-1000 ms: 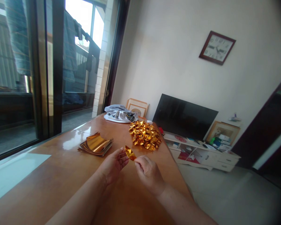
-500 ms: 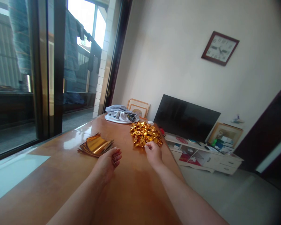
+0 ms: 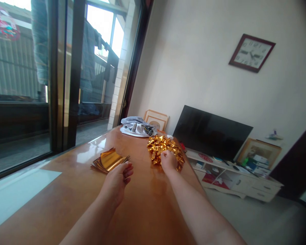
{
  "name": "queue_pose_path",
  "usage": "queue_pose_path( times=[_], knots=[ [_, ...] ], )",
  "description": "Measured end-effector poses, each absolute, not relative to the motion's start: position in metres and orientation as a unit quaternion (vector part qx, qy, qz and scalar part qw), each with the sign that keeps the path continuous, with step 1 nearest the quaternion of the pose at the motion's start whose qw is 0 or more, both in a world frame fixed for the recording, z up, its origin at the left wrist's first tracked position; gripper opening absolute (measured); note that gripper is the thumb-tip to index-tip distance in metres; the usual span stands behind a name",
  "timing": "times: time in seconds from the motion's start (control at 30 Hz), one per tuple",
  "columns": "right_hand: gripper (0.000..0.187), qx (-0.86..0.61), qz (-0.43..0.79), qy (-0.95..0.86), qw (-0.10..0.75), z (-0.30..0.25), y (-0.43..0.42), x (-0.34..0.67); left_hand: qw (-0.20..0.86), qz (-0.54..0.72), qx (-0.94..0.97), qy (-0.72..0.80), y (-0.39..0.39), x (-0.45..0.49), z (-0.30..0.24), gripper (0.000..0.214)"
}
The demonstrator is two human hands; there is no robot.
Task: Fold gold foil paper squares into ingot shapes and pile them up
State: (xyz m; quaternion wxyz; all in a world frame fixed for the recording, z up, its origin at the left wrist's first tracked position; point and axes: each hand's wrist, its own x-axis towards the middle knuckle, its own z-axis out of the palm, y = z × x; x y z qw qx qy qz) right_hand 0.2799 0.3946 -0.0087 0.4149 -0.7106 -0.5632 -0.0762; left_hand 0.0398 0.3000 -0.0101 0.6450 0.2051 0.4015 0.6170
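Observation:
A stack of gold foil paper sheets [image 3: 109, 160] lies fanned on the table, its top sheet curling upward. My left hand [image 3: 119, 178] is just to the right of its near edge, with the fingers loosely curled and slightly apart and no paper visible in them. Farther right is a heap of folded gold foil pieces [image 3: 156, 146], shiny and crumpled-looking. Over the near side of that heap is my right hand [image 3: 169, 161], its fingers closed together. Whatever those fingers hold, if anything, is hidden.
The brown glossy table [image 3: 142, 211] stretches away from me. At its far end lie bundled light-blue clothes [image 3: 135, 127] and a framed picture [image 3: 156, 119]. Beyond the right edge stand a television [image 3: 211, 132] and a white cabinet [image 3: 255, 187]. Sliding glass doors [image 3: 66, 85] line the left.
My right hand has moved forward, farther over the heap of folded foil pieces. The left hand stays beside the stack. The whole view has shifted slightly.

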Motion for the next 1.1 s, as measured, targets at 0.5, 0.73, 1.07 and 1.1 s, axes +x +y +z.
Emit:
queue_pose_path(
  times=[0.5,0.73,1.07,1.1],
  knots=[
    [0.024,-0.715,-0.070,-0.578,0.387,-0.025,0.395,0.286,0.557,0.710,0.119,0.415,0.307,0.014,0.004,0.009],
    [0.023,-0.698,-0.057,-0.602,0.383,-0.038,0.382,0.275,0.493,0.734,0.084,0.459,0.317,-0.002,-0.006,0.015],
    [0.029,-0.617,0.003,-0.697,0.366,-0.052,0.377,0.234,0.468,0.739,0.066,0.480,0.316,-0.010,-0.005,0.015],
    [0.032,-0.605,0.015,-0.709,0.362,-0.053,0.380,0.226,0.468,0.738,0.065,0.481,0.316,-0.011,-0.005,0.016]
  ],
)
